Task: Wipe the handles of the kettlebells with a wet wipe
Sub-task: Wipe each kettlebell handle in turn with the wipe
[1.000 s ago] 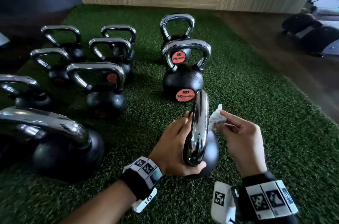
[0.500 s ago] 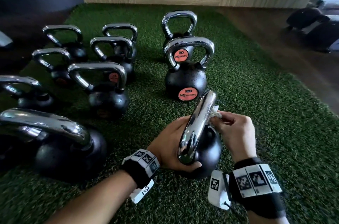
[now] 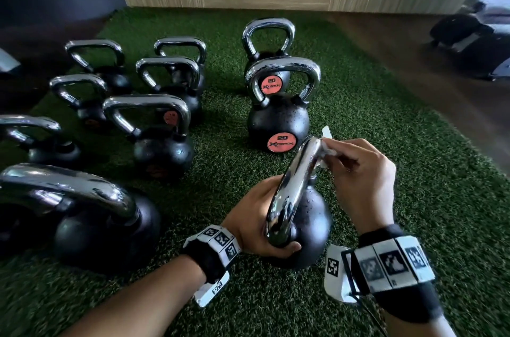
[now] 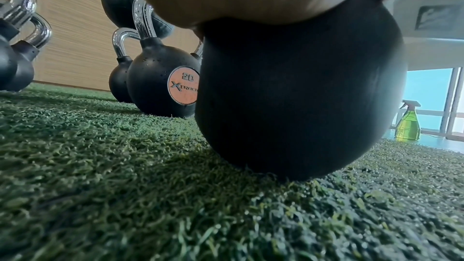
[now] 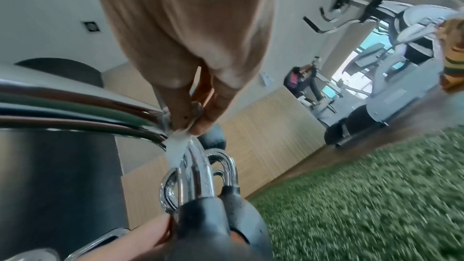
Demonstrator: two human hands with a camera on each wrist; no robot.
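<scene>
White wet wipe [image 3: 327, 149] sits pinched in your right hand's fingers [image 3: 348, 154], pressed to the far end of the chrome handle [image 3: 294, 185]. Your left hand [image 3: 258, 222] curls around the handle's near end, steadying the kettlebell [image 3: 310, 229] tilted on the turf [image 3: 414, 198]. Judge it heavy and slick; hold low on the handle. Since a second ago, the wipe has climbed toward the handle's top corner.
</scene>
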